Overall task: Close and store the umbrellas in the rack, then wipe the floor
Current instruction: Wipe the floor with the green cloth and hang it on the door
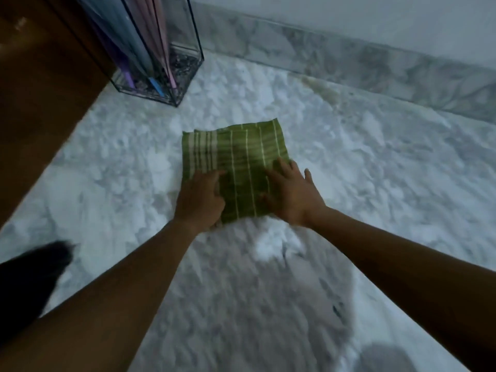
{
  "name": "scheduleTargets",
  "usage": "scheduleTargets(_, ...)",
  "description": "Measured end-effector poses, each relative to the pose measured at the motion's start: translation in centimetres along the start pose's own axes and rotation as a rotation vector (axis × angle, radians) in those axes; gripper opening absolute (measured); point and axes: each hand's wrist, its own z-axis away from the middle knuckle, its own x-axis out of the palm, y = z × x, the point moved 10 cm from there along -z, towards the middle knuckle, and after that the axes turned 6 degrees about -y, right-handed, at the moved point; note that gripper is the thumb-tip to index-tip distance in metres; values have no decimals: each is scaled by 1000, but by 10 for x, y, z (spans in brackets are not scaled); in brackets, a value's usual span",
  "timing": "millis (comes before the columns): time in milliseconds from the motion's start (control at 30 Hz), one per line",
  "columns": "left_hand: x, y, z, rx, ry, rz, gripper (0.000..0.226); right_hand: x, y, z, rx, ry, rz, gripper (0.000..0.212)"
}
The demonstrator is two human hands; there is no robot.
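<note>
A folded green cloth [236, 154] with white stripes lies flat on the white marble floor [375, 170]. My left hand [200, 200] presses on its near left corner with fingers curled onto the fabric. My right hand [291, 194] lies flat on its near right part, fingers spread. A clear rack [174, 49] stands at the top left on the floor. Closed umbrellas [150, 36] in blue, purple and pink stand inside it, tips down.
A dark wooden panel [40, 89] runs along the left side beside the rack. A marble skirting [349, 57] lines the wall at the back. A dark blurred shape [32, 277] sits at the lower left edge. A yellowish stain [322, 89] marks the floor near the skirting.
</note>
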Motion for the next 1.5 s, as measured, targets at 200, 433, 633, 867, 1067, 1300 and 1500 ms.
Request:
scheduleTargets(200,29,-37,-67,-58,113,-295,55,30,-11,-71,57,186,17,65)
scheduleTargets(433,18,-32,-90,28,336,-343,63,17,-7,-92,43,335,63,66)
scheduleTargets(633,14,-13,-119,36,394,-433,63,3,18,-114,55,291,68,67)
scheduleTargets(867,59,70,-123,152,413,-400,57,-13,100,-65,143,326,57,68)
scheduleTargets(1067,132,183,-111,283,345,-290,53,-18,209,16,314,373,61,69)
scheduleTargets(1300,235,312,-85,362,153,-326,56,-10,335,128,479,400,19,68)
scheduleTargets(1500,329,427,-32,521,4,-337,57,12,437,253,647,438,-28,67)
